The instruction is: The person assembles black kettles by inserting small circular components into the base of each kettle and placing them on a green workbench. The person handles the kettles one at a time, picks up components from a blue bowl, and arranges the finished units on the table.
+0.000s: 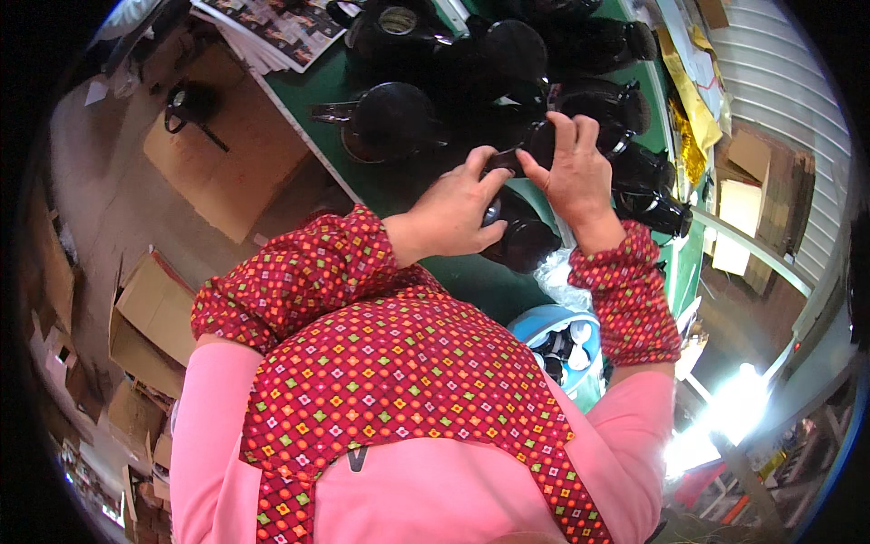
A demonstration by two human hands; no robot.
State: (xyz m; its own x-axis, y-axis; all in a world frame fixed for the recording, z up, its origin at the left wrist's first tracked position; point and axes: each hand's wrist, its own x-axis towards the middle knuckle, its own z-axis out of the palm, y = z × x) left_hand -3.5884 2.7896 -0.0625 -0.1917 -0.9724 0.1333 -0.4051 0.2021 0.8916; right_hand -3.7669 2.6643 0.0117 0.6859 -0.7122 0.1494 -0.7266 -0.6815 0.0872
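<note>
Both hands are over the green table, working on a glossy black pot (528, 243) that appears tilted between them. My left hand (450, 207) is curled around its near left side, with the thumb under a small shiny spot. My right hand (577, 172) is closed at the pot's far end, its thumb tip meeting a dark projecting part (505, 161) beside my left fingertips. Whether that part is the handle is hard to tell against the dark background. A black kettle with a side handle (390, 122) stands just beyond my left hand.
Several more black pots (598, 104) crowd the far and right parts of the green table (304, 109). Printed sheets (281, 32) lie at the far left corner. A blue basin (535, 319) with small black and white parts sits near my right forearm. Cardboard (217, 168) covers floor at left.
</note>
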